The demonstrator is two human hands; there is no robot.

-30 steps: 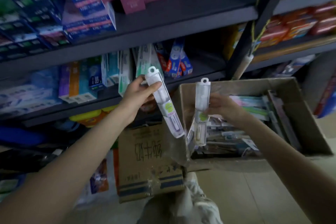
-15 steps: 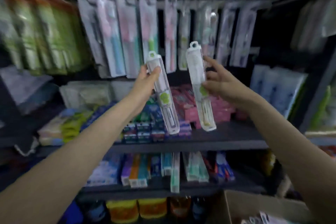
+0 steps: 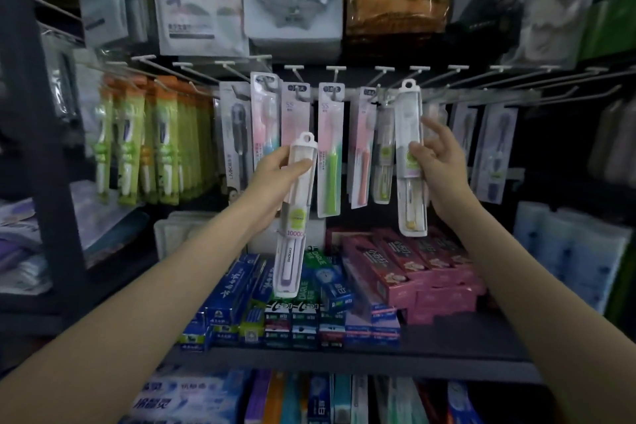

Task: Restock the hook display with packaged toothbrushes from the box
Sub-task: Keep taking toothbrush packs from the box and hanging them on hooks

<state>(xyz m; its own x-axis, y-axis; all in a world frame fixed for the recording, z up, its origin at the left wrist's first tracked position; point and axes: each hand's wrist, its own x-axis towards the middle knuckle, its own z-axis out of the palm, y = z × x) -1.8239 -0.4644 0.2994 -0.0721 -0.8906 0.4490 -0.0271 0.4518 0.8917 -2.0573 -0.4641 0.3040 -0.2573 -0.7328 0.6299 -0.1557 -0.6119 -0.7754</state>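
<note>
step in hand: the person is hanging stock, raising two packaged toothbrushes toward the hook row at 12 o'clock of the view.
right hand: it is gripping a clear toothbrush pack by its edge, thumb in front, other fingers spread behind; the pack's hang hole is sitting level with the hooks at about 1 o'clock.
left hand: it is closing around a second toothbrush pack, held lower, near the centre, tilting slightly.
box: it is not showing in view.
shelf below: toothpaste cartons are lying at 6 o'clock.
next move, judged: the right pack's hole is needing to be lined up with a free hook tip and slid back; which hook is meant cannot be told.
</note>
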